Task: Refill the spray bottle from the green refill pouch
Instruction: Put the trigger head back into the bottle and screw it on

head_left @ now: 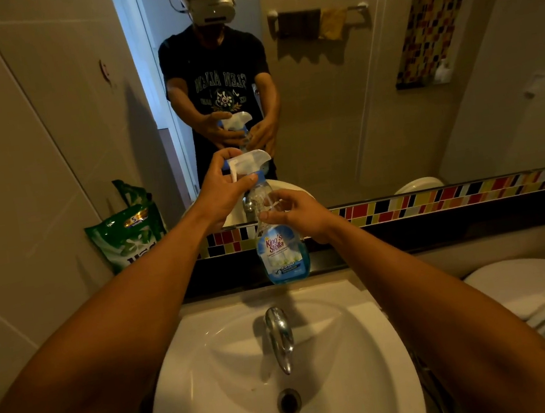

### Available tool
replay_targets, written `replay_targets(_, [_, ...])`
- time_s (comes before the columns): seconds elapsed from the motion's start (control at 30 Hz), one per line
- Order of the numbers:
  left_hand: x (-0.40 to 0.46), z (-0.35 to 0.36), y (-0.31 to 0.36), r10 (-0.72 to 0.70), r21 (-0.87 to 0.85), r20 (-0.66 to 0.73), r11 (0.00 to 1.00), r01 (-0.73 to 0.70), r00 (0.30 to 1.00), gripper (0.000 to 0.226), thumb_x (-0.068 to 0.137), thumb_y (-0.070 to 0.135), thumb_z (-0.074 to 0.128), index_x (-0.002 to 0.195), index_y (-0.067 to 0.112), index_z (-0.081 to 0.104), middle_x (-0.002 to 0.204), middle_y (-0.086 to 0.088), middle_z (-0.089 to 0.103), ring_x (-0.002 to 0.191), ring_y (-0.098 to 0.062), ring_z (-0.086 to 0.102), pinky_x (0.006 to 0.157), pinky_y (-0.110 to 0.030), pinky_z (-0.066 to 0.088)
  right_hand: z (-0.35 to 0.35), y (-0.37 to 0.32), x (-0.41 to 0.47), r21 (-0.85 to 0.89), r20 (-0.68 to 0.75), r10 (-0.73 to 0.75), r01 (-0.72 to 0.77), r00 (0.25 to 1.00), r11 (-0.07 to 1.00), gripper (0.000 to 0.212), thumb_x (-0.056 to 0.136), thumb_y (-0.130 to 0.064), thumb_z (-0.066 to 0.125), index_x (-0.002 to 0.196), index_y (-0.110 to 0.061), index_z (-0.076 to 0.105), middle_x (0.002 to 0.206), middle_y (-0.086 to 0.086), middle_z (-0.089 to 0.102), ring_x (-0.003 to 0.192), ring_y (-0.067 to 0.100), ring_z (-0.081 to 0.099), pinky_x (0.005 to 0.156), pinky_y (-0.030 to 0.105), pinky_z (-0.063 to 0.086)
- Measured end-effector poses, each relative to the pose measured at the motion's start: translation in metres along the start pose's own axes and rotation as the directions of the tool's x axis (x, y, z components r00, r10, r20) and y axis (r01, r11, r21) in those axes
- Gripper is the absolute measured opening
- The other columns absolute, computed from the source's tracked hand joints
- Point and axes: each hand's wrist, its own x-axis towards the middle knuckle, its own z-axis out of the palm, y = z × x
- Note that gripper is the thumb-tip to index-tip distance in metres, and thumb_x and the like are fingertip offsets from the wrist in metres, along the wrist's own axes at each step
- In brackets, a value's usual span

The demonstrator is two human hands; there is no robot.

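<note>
over the sink point(215, 367) the bottle point(282, 253) is gripped at its shoulder by the right hand point(299, 215); the left hand point(224, 184) is closed round the trigger head point(248, 161). unscrewing seems underway; next, the pouch point(127, 238), at the counter's back left corner, must be fetched.

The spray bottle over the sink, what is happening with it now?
A person holds the spray bottle above the sink. The left hand grips the white trigger head, apparently to unscrew it; the right hand steadies the neck. The green refill pouch leans untouched against the left wall.
</note>
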Motion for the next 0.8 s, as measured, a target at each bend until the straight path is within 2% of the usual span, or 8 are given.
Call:
replay_targets(0.17, [-0.002,0.007,0.002,0.024,-0.019,-0.044,1.0,-0.025,0.999,0.054,0.084,0.017,0.078,0.126,0.026,0.044,0.125,-0.005,0.054,0.106,-0.019,0.063,0.063,-0.017,0.055,0.001,-0.003,-0.001,-0.003,-0.001,-0.008,0.008,1.0,1.0,0.048,0.093,-0.025,0.078,0.135,-0.01,0.061,0.126,0.02,0.071,0.114,0.038,0.072,0.099,0.065,0.056])
replay_targets(0.33, [-0.001,0.006,0.003,0.086,0.023,-0.056,0.996,-0.085,0.995,0.055,0.08,0.012,0.082,0.12,0.027,0.047,0.123,-0.003,0.054,0.108,-0.025,0.064,0.074,-0.026,0.06,0.001,-0.003,-0.001,0.004,0.004,-0.008,0.008,1.0,1.0,0.046,0.093,-0.025,0.078,0.134,-0.011,0.062,0.125,0.018,0.071,0.113,0.036,0.072,0.098,0.063,0.057])
replay_targets(0.5, [-0.001,0.005,0.005,0.047,0.017,-0.018,0.999,-0.047,0.999,0.053,0.085,0.005,0.074,0.127,0.024,0.047,0.128,-0.009,0.054,0.102,-0.023,0.069,0.067,-0.02,0.057,-0.002,0.0,-0.002,0.02,-0.002,-0.005,0.006,1.0,1.0,0.044,0.093,-0.021,0.077,0.133,-0.01,0.062,0.126,0.021,0.071,0.115,0.038,0.071,0.102,0.063,0.055])
replay_targets(0.6, [-0.003,0.01,0.007,0.044,0.006,-0.048,0.999,-0.043,0.998,0.054,0.086,0.007,0.074,0.129,0.021,0.045,0.127,-0.01,0.054,0.106,-0.025,0.064,0.062,-0.017,0.055,-0.001,-0.001,-0.002,0.017,-0.006,-0.011,0.011,1.0,1.0,0.044,0.092,-0.024,0.078,0.132,-0.011,0.063,0.125,0.02,0.071,0.114,0.037,0.071,0.1,0.063,0.056])
replay_targets(0.7, [-0.006,0.014,0.01,0.099,0.029,-0.06,0.995,-0.097,0.993,0.06,0.083,0.012,0.079,0.13,0.017,0.042,0.122,0.0,0.053,0.109,-0.021,0.062,0.072,-0.021,0.058,-0.001,-0.002,-0.002,0.016,-0.006,-0.023,0.023,1.0,1.0,0.044,0.092,-0.026,0.079,0.13,-0.012,0.064,0.125,0.019,0.071,0.113,0.038,0.072,0.099,0.064,0.057])
replay_targets(0.8, [-0.006,0.014,0.01,0.126,0.057,-0.069,0.991,-0.122,0.99,0.06,0.083,0.008,0.079,0.129,0.014,0.041,0.125,-0.004,0.052,0.113,-0.025,0.061,0.076,-0.024,0.059,-0.001,-0.003,-0.002,0.027,0.0,-0.031,0.031,1.0,0.999,0.046,0.092,-0.025,0.079,0.133,-0.01,0.063,0.124,0.021,0.071,0.112,0.038,0.073,0.1,0.062,0.057])
